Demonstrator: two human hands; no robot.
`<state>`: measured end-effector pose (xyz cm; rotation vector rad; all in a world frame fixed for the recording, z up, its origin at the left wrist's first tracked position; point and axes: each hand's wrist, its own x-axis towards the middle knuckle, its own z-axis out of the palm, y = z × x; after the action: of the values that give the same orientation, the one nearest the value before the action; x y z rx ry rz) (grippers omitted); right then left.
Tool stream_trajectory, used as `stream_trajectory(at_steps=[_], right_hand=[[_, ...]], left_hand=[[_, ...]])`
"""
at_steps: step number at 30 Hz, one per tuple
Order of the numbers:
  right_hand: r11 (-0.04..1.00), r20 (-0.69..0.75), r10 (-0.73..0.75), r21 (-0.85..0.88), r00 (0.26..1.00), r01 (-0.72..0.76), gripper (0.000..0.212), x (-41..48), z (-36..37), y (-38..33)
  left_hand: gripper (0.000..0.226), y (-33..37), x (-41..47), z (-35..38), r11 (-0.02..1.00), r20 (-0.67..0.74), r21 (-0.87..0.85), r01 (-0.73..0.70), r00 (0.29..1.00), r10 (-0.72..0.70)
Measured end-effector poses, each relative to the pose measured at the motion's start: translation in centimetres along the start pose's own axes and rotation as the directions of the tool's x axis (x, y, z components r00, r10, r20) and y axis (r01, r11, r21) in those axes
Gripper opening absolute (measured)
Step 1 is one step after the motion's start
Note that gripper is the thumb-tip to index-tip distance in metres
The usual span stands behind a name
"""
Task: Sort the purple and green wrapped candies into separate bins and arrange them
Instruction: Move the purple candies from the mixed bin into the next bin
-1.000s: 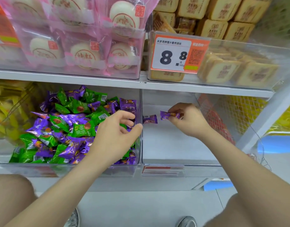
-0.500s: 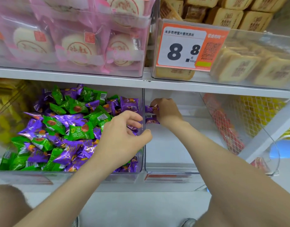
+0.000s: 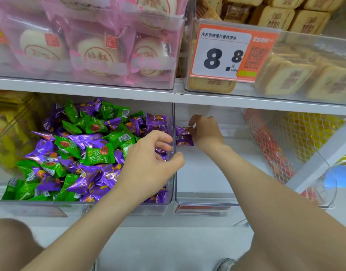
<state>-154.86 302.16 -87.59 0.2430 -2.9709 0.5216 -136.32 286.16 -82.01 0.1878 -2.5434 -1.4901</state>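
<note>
Step in hand: placing a purple candy [image 3: 183,130] in the right bin [image 3: 205,200]. Judged an early stage, since most of the stock is unsorted.
Right hand [image 3: 207,132]: reaches to the back left corner of the right bin. Thumb and fingertips pinch the crimped end of the purple candy.
Second purple candy [image 3: 184,142]: lies just below the first, touching it, against the wall shared with the left bin.
Left hand [image 3: 148,169]: hovers over the right side of the left bin [image 3: 80,204]. Fingers loosely curved, thumb held apart beside the dividing wall, nothing visibly held.
Mixed pile [image 3: 80,173]: purple and green candies heaped together, filling the left bin.
Green candy [image 3: 98,155]: one of many on top of the pile, within easy reach.
Handling: each piece is likely light, with a firm centre inside a thin, glossy, crinkly wrapper. The film may slip under a flat grip.
Grip point: pinch a crimped end flap, or span the centre between thumb and forefinger.
Risk: raking through the pile may push pieces over the front rim.
Arrangement: a row along the back wall appears to be the intent. Lay each piece flat.
</note>
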Motion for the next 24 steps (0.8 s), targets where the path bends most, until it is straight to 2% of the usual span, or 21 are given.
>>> stream_trajectory(at_steps=[4, 7, 9, 12, 16, 22, 24], right_hand=[[0.998, 0.061, -0.003, 0.067, 0.998, -0.001, 0.020, -0.5, -1.4, 0.1], [0.996, 0.219, -0.062, 0.082, 0.974, 0.045, 0.040, -1.4, -2.0, 0.9], [0.991, 0.251, -0.103, 0.108, 0.963, 0.077, 0.046, -1.6, -1.7, 1.4], [0.986, 0.227, -0.090, 0.154, 0.970, 0.056, 0.036, -1.3, -0.8, 1.5], [0.992, 0.216, -0.067, 0.121, 0.974, 0.042, 0.023, -1.1, -0.5, 0.8], [0.973, 0.179, -0.027, 0.230, 0.984, -0.015, 0.008, -1.1, -1.2, 1.2], [0.978, 0.194, -0.029, 0.207, 0.981, -0.012, 0.012, -1.1, -1.2, 1.4]], left_hand=[[0.033, 0.0, 0.0, -0.1, 1.000, 0.011, 0.013, -0.004, 1.000, 0.004], [0.033, 0.0, 0.0, -0.1, 1.000, 0.010, 0.018, -0.007, 1.000, 0.007], [0.032, 0.1, 0.0, -0.1, 1.000, 0.004, 0.016, -0.009, 1.000, 0.009], [0.031, 0.2, 0.0, -0.1, 1.000, 0.001, 0.027, -0.007, 1.000, 0.007], [0.030, 0.4, 0.0, -0.1, 0.999, 0.000, 0.041, -0.003, 1.000, 0.003], [0.030, 0.4, -0.1, -0.1, 0.999, -0.004, 0.047, -0.006, 1.000, 0.006], [0.031, 0.4, -0.1, -0.1, 0.999, -0.004, 0.048, -0.007, 1.000, 0.007]])
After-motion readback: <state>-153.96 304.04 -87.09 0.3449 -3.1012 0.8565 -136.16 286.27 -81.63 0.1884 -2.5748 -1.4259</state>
